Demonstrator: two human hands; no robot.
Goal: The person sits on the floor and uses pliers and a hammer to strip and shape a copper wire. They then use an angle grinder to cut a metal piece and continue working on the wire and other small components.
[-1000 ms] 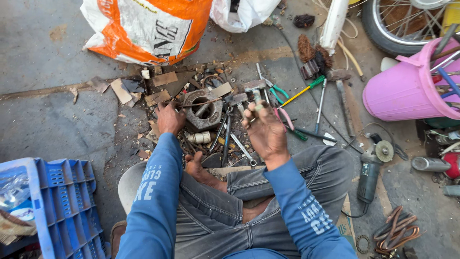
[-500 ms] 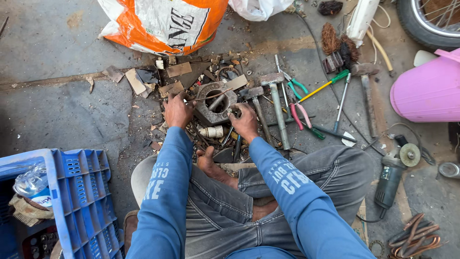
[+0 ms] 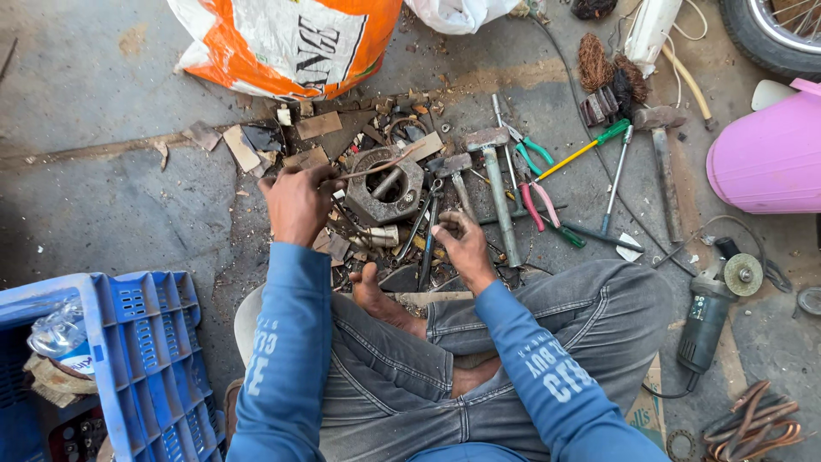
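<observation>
On the gritty concrete floor (image 3: pixel 111 197), between the person's crossed legs and an orange-and-white sack (image 3: pixel 291 38), sat a squarish grey metal motor housing (image 3: pixel 385 184) with a round bore, ringed by scraps of card and rusty debris. The left hand (image 3: pixel 295 201) was closed around one end of a thin copper-coloured strip (image 3: pixel 380 165) that arched over the housing. The right hand (image 3: pixel 462 244) was curled with fingers bent down onto the littered floor just beside the dark pliers (image 3: pixel 425 235) (whether it gripped anything I could not tell). Two steel hammers (image 3: pixel 492 184) lay side by side to the right of the housing, a third farther off near one smooth pink plastic bucket (image 3: pixel 765 154). One blue perforated crate (image 3: pixel 145 359) stood at the left, one angle grinder (image 3: pixel 710 312) at the right.
</observation>
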